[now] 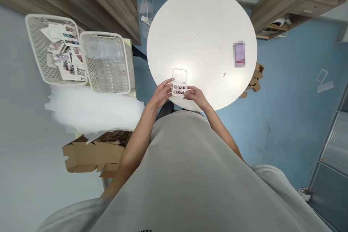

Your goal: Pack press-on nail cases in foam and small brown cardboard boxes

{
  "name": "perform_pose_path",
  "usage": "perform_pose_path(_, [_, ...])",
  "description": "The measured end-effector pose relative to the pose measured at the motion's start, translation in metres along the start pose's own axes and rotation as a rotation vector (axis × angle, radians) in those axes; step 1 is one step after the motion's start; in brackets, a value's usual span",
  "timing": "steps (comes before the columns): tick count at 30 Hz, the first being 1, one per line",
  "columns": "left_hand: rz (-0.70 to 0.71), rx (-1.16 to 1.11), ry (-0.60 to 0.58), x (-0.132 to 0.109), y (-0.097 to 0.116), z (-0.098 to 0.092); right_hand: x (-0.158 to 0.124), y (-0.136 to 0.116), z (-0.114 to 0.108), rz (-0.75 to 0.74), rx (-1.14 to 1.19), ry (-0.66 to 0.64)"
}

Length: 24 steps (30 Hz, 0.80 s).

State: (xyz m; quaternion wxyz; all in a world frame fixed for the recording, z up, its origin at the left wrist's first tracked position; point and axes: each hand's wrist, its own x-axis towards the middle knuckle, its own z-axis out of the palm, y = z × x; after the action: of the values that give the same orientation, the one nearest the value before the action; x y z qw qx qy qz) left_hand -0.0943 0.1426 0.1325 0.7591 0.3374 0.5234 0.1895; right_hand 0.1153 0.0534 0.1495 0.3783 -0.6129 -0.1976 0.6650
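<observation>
Between my hands, at the near edge of the round white table, is a small clear plastic box [179,75] with its lid hinged up and away from me. Inside it lies a white card with two rows of small dark and pink press-on nails [178,90]. My left hand [162,93] grips the box's left side, thumb near the hinge and fingers along the edge. My right hand [196,96] holds the right side, fingertips at the lower right corner of the card.
A pixelated purple item [239,54] lies on the white table [201,18]. At left stand a basket of nail cards [35,49], a basket of clear boxes [108,35], white sheets [95,108] and folded cardboard boxes [92,156]. More cardboard [254,79] sits beyond the table's right edge.
</observation>
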Motion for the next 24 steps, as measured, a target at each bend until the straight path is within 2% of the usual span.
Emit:
perform_pose_path(6, [0.111,0.053,-0.079,-0.031,0.022,0.004,-0.036,-0.018,0.005,-0.126,-0.013,-0.042])
perform_pose_path(13, [0.220,0.089,-0.095,-0.052,0.037,0.011,-0.056,-0.038,0.002,-0.238,-0.034,-0.065])
perform_pose_path(24, [0.289,0.140,-0.002,-0.064,0.036,0.012,-0.065,-0.043,0.006,-0.163,-0.045,-0.049])
